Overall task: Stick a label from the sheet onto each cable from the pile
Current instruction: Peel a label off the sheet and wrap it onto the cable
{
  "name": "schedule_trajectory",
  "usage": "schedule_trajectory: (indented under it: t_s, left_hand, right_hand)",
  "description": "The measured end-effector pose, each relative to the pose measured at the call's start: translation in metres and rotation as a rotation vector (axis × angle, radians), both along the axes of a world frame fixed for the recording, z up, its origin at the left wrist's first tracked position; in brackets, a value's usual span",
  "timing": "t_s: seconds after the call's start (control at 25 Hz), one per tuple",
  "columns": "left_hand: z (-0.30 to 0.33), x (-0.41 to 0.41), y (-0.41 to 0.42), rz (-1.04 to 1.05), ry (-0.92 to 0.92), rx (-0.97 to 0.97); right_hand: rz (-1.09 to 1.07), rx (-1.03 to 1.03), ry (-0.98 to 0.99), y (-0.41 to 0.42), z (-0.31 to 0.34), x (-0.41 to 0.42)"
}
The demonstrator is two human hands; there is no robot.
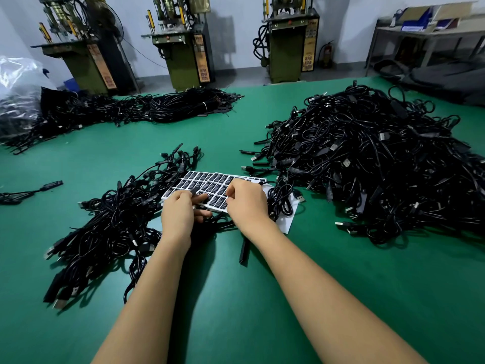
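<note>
Both forearms reach forward over the green table. The left hand curls round a black cable part. The right hand pinches at the label sheet. The cable pile lies beyond, right.

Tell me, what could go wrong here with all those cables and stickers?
The label sheet lies partly on the cable heap at the left, so it may slide or buckle as the right hand picks at a label. The left hand pinches a small black cable part over the sheet; a peeled label could stick to fingers or go on crooked. Loose cables by the big pile at the right could get mixed in with finished ones.
</note>
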State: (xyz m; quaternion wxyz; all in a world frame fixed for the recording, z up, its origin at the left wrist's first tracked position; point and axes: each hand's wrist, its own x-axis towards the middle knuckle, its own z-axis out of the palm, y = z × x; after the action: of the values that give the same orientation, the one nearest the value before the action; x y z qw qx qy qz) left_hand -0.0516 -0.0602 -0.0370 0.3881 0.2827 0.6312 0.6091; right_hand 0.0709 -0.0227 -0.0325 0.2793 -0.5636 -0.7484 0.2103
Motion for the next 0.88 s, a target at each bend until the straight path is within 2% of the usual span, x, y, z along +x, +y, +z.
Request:
schedule_trajectory:
  t_s: [0.32, 0.88]
  left_hand:
    - [0.002, 0.0012, -0.0013, 0.0, 0.001, -0.002]
    - [0.002, 0.0023, -0.0024, 0.0, 0.029, -0.014]
  right_hand:
    - [0.023, -0.03, 0.125, 0.0036, -0.0072, 0.0053]
    - [-0.002, -0.062, 0.112, 0.0043, 0.0002, 0.0028]
